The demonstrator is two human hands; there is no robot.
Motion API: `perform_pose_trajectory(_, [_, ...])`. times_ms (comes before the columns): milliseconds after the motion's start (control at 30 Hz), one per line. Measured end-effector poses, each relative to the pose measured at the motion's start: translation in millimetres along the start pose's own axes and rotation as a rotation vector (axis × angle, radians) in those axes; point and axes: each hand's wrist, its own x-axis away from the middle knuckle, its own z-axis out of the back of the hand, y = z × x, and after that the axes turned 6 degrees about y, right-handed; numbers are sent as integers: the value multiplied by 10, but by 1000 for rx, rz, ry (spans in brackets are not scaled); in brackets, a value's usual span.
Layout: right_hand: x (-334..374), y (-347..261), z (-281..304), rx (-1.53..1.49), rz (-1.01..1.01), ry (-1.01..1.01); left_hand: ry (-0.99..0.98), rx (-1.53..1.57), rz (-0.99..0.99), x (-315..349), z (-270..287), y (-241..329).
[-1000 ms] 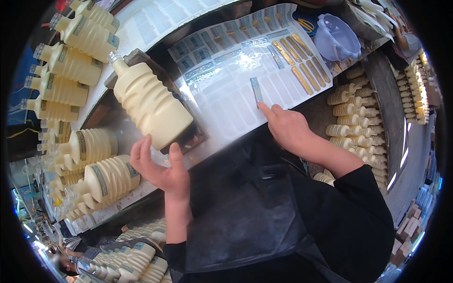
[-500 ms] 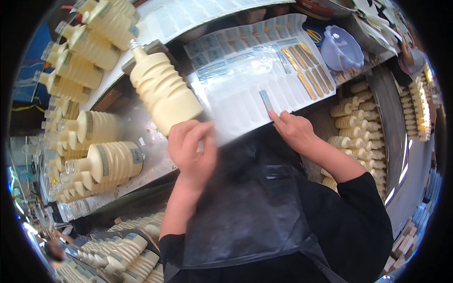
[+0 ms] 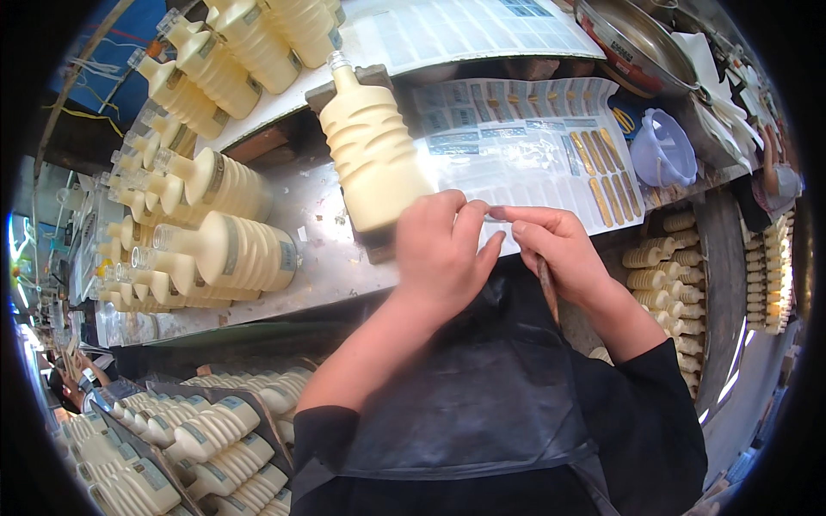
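Metal sheeting covers the worktable (image 3: 323, 268), in a workshop crowded with cream bottles. The bottle nearest the hands, a ridged cream one with a clear neck (image 3: 370, 155), lies on a dark rest (image 3: 380, 251), its neck pointing away from the person. Its base is just beside the left hand (image 3: 443, 249), which overlaps its corner in this view; whether they touch cannot be told. The left fingers are bent, with the thumb reaching out toward the right. The right hand (image 3: 564, 254) meets them with its index finger extended and its thumb close below. The fingertips of both hands come together, and whether they grasp anything small there cannot be told. A slim brown stick (image 3: 548, 288) shows beneath the right hand; its hold is unclear.

Just beyond the fingertips lies the label sheet (image 3: 535, 191), bearing gold strips (image 3: 583, 153) near its right edge. Farther right stands a lavender bucket (image 3: 662, 153), with a metal basin (image 3: 641, 43) above it in the view. More bottles (image 3: 258, 249) crowd the table's left side.
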Motion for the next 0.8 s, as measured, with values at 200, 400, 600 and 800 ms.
perform_pose_trajectory(200, [-132,-213,-352,137,154,-105,157,-143,-22,-108,150,-189])
perform_pose_trajectory(400, [-542,-363,-545,216,280,-120,254,203,313,-215,325,-423])
perform_pose_trajectory(600, [-1034,-360,-722,-7,-11,-310,404,810,781,-396,385,-713])
perform_pose_trajectory(800, [-1516,-798,-871,326,284,-184,483,993,1051,-651,333,-971])
